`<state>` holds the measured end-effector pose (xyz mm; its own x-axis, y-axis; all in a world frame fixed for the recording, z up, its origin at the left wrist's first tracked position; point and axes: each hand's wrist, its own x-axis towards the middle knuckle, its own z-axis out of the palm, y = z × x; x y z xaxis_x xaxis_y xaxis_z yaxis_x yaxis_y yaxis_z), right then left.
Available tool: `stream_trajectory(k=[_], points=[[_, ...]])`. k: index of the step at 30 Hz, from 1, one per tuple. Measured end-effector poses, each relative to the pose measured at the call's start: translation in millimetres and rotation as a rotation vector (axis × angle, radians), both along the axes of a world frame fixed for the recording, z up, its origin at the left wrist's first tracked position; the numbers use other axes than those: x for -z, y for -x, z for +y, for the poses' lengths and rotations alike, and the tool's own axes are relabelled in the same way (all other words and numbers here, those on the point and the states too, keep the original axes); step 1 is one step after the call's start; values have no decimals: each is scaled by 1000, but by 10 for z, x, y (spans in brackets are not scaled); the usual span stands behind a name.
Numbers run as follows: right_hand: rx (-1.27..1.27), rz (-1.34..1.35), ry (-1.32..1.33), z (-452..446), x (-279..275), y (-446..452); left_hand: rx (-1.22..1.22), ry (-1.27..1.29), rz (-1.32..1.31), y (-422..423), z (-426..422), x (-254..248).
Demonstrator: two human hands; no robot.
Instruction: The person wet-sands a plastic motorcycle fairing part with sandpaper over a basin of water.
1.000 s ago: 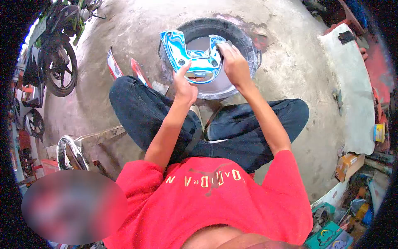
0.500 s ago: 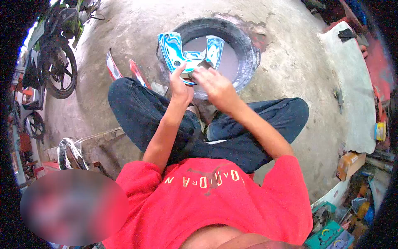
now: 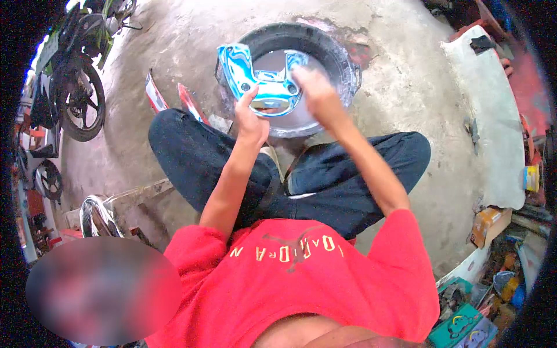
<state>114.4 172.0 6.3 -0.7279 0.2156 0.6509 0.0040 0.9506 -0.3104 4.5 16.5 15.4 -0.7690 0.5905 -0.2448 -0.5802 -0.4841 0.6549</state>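
Observation:
My left hand [image 3: 253, 119] grips the lower edge of a blue-and-white, glossy motorcycle body panel [image 3: 237, 66], thumb on its face. The panel is U-shaped, with two upright arms and round holes, and is held over a wide black tub [image 3: 270, 37] of greyish liquid [image 3: 325, 75]. My right hand [image 3: 322, 98] is at the panel's right arm, partly covering it. Motion smears its fingers, so whatever they hold is hidden.
Two red-and-white panel pieces [image 3: 155, 94] lie on the concrete floor left of the tub. A motorcycle [image 3: 84, 98] stands at the left. At the right are a pale panel [image 3: 487, 127], a cardboard box [image 3: 490, 226] and clutter. My crossed legs [image 3: 371, 168] flank the work.
My right hand has moved up and right, from the panel's lower middle to its right arm. The dark flat piece seen under its fingers is out of sight. The panel has shifted slightly left.

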Motion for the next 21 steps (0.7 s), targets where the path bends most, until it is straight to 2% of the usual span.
stream_trajectory(k=[2,4,7,8,10,11,12,14,16,17,19,21], points=[[-196,53,-37,-377,-134,-137,32,-12,-31,94,-3,190],[-272,67,-126,-348,-98,-143,-12,-49,-3,69,48,130],[12,11,-39,173,-129,53,-15,7,-1,-33,-13,-28],[34,-22,141,165,-145,43,-11,3,-13,-46,-18,-33],[-34,-74,78,-98,-105,-75,5,7,-23,-28,-8,-21],[-156,37,76,-272,-143,-144,1,-12,-40,36,11,109],[-240,28,-31,-395,-180,-214,2,-4,-33,17,25,79],[-189,22,-99,-233,-138,-171,1,15,-13,-25,28,33],[49,-28,-54,181,-96,-3,-7,12,-14,-38,-34,9],[74,9,-42,274,-91,36,2,-15,-4,-22,-17,3],[-57,17,-37,-137,-108,-109,-21,36,-38,-42,19,-5],[-255,53,-69,-469,-187,-186,13,-88,-71,20,82,49]])
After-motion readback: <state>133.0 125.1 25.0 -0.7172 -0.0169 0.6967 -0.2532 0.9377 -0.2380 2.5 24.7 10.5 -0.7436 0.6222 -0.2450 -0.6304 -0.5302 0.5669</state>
